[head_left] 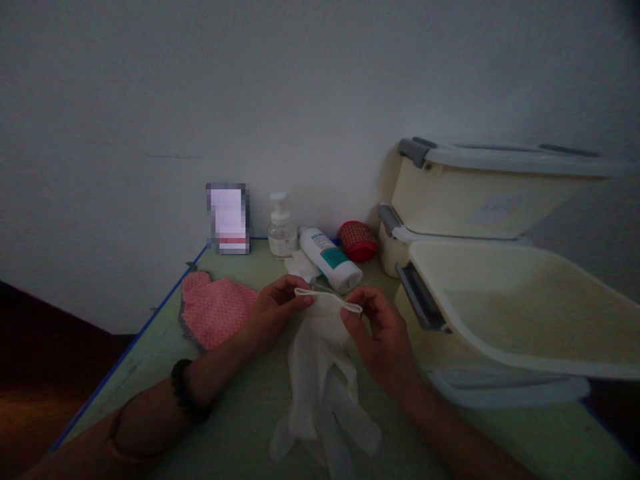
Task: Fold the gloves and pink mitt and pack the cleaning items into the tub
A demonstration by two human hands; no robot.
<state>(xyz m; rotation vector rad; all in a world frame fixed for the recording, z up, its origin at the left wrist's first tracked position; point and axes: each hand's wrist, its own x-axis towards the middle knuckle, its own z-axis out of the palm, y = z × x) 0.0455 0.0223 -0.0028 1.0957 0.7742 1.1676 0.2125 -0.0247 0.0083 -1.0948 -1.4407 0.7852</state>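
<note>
A white glove (320, 360) hangs between my two hands, cuff at the top and fingers dangling toward me over the table. My left hand (280, 303) pinches the left corner of the cuff between thumb and fingers. At the cuff's right corner, my right hand (377, 333) has the same kind of pinch. The cuff edge is stretched almost flat between them. Close to my left forearm lies a pink textured cloth (217, 310) with a dark edge. Just beyond the cuff, a white bottle with a green label (330, 259) lies on its side.
Against the wall stand a lit, blurred screen (230, 219), a clear pump bottle (283, 233) and a red woven object (358, 241). Large cream bins with grey latches (425, 300) fill the right side. The green table (145, 373) has a blue edge.
</note>
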